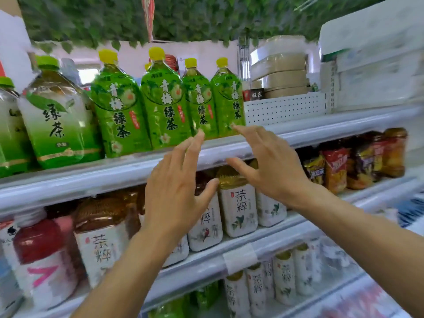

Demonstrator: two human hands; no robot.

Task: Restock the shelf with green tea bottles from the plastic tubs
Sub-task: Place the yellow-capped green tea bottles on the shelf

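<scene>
Both empty, the left hand (176, 191) and right hand (268, 166) hover with fingers spread just before the rightmost green tea bottles (227, 97), upright at the top shelf (321, 127) lip, apparently bracketing them to square the row.

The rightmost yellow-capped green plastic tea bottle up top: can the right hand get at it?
Probably yes. The right hand, open and empty, has its fingertips right at the base of the rightmost yellow-capped green plastic tea bottle, with nothing between them.
</scene>
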